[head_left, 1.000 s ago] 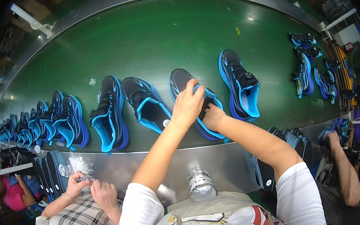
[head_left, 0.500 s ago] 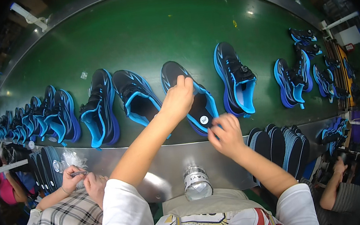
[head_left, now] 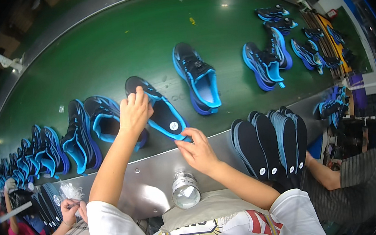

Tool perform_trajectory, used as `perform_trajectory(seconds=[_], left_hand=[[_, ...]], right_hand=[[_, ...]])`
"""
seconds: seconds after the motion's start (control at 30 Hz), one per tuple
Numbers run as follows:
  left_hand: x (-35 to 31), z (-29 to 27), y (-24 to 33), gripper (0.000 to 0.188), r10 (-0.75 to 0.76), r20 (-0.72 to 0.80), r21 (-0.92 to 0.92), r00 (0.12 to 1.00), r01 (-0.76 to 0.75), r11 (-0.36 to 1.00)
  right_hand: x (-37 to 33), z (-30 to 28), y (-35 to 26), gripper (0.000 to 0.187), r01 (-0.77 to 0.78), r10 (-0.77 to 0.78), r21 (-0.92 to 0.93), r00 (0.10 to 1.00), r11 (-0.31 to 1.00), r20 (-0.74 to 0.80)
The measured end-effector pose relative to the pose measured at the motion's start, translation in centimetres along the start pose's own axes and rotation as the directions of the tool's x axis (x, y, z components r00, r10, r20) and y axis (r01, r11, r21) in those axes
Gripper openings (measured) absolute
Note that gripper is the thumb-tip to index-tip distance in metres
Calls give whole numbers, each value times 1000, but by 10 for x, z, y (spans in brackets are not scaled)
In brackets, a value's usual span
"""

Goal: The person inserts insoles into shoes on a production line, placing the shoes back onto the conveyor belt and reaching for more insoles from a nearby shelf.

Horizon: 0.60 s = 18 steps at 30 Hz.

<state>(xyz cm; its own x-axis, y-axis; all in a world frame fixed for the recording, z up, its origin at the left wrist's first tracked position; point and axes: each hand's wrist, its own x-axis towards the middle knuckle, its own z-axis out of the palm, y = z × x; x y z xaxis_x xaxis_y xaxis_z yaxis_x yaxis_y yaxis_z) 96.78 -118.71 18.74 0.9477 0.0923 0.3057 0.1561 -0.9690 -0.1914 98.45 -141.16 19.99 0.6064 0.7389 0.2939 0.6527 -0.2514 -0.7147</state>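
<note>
A black and blue sports shoe [head_left: 165, 111] lies on the green belt before me, toe pointing away and to the left. Inside it sits a dark insole with a round white sticker [head_left: 174, 126] near the heel. My left hand [head_left: 135, 114] is closed on the shoe's upper around the tongue, its fingertips partly hidden by the hand. At the heel, the thumb and forefinger of my right hand [head_left: 197, 151] pinch the blue collar edge. Another shoe [head_left: 104, 119] stands just left of my left hand, and one more [head_left: 199, 82] stands to the right.
Stacked black insoles [head_left: 269, 145] rest on the metal edge [head_left: 132, 174] at right. A clear plastic container [head_left: 185, 191] stands near my body. Rows of shoes [head_left: 45, 153] run along the left and more [head_left: 265, 63] at right. A co-worker's hands [head_left: 71, 210] handle something at lower left.
The view has swung, so the shoes appear farther left and the right-hand insole stacks show more fully. My right hand has closed on the shoe's heel; my left stays at the tongue.
</note>
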Motion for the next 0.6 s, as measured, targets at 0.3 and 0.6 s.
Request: perform_trajectory(seconds=[0.3, 0.6], left_hand=[[3, 29, 32, 26, -51, 169, 485, 984, -38, 874], [9, 1, 13, 23, -88, 275, -78, 957, 114, 990]], right_hand=[[-120, -149, 65, 29, -504, 410, -524, 864, 687, -293], [-162, -197, 77, 42, -728, 734, -420, 653, 541, -185]])
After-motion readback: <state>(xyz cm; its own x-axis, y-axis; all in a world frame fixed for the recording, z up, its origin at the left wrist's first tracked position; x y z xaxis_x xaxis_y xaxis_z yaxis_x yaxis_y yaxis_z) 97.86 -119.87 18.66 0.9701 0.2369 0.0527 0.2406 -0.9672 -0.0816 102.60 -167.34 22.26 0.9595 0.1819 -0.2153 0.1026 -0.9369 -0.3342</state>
